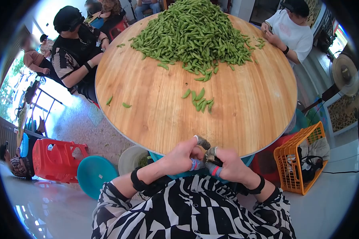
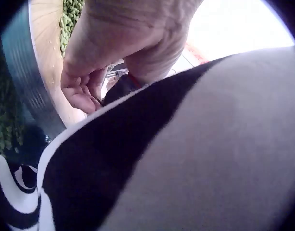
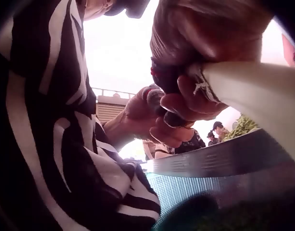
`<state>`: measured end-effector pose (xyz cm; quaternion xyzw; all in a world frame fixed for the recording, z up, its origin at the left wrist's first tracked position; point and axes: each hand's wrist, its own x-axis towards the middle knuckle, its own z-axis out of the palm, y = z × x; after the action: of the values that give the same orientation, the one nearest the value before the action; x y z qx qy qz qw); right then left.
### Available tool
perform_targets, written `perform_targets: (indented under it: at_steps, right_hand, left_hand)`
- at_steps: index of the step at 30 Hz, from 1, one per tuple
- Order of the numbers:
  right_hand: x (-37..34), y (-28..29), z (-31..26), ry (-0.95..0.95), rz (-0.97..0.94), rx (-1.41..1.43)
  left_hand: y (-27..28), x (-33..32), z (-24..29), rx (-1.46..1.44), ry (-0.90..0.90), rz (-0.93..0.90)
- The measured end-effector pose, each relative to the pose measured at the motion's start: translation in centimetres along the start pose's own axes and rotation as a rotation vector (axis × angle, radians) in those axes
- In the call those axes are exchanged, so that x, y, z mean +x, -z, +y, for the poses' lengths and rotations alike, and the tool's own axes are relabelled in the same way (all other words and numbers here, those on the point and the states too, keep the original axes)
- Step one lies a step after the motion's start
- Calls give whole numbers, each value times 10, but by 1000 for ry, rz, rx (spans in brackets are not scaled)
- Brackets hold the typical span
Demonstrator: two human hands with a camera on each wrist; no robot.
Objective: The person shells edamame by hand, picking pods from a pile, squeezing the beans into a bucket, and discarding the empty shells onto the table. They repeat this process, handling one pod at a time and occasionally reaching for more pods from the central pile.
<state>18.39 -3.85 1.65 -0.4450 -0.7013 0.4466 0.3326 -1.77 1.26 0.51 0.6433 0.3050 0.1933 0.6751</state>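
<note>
Fingers of the left hand (image 1: 180, 154) and right hand (image 1: 230, 165) are bent close together at the near rim of the round wooden counter (image 1: 155, 119), in front of a black-and-white shirt (image 1: 193, 207). From the fingers the counter's pale edge curves away to both sides, and a broad stretch of bare wood runs forward. Straight ahead of them on that stretch lies a small group of loose pods (image 1: 201, 93); farther on rises a big heap of green pods (image 1: 195, 38), well apart from both hands. Two stray pods (image 1: 109, 100) lie ahead and to the left, nearer the rim.

Under the counter's edge, below the fingers, sits a teal tub (image 1: 248, 161). Down to their left are a whitish bucket (image 1: 125, 160), a teal basin (image 1: 96, 175) and a red stool (image 1: 58, 159); to their right, an orange crate (image 1: 281, 159).

Ahead and right of the fingers, pink print on a person's white shirt (image 1: 301, 42) is too blurred to read.

Wrappings (image 1: 203, 142) cover several fingertips, grey on the thumbs, with blue and red lower down. Gaps between the fingers look narrow; whether they pinch a pod I cannot tell, since the wrappings and knuckles hide that spot
</note>
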Motion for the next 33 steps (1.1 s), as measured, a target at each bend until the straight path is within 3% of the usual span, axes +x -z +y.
perform_targets:
  at_steps: [3, 5, 9, 11, 13, 15, 17, 18, 20, 22, 24, 26, 28, 31, 33]
  right_hand:
    - [-2, -4, 0, 60, -41, -77]
    - [0, -7, -13, -229, -71, 303]
    - [-1, -10, 7, -155, -146, 203]
    - [-2, -8, 0, -415, -191, 349]
    - [-5, -9, 0, -337, -195, 393]
    - [-7, -12, 5, -255, -191, 443]
    - [-10, -16, 15, 42, -218, 212]
    - [-8, -13, 9, 49, -215, 209]
    - [-5, -7, -9, -283, -129, 531]
    - [-4, -6, -6, -273, -97, 605]
    - [-3, -7, -2, -258, -31, 682]
    - [-4, -4, -1, -253, 7, 725]
    - [-5, 0, 0, -253, 46, 776]
    - [-6, 2, 8, -203, 146, 764]
    - [-4, 5, 13, -203, 194, 783]
  left_hand:
    - [-1, -5, 5, -71, 87, -16]
    - [-2, -10, 10, -148, 144, -21]
    - [3, -23, 6, 12, 89, 51]
    - [12, -34, 8, 56, 93, 83]
    - [29, -46, 36, 521, 122, 232]
    - [74, -43, 31, 1195, -162, 404]
    - [96, -31, 36, 1560, -179, 616]
    - [103, -18, 40, 1566, -184, 620]
    - [106, 16, 42, 1006, -134, 499]
    - [110, 59, 35, 959, -80, 492]
    - [108, 94, 25, 1116, -124, 602]
    - [110, 118, 20, 1127, -62, 570]
    - [106, 124, 17, 1139, 8, 530]
    - [95, 115, 16, 1145, -66, 542]
    - [89, 101, 23, 927, -105, 576]
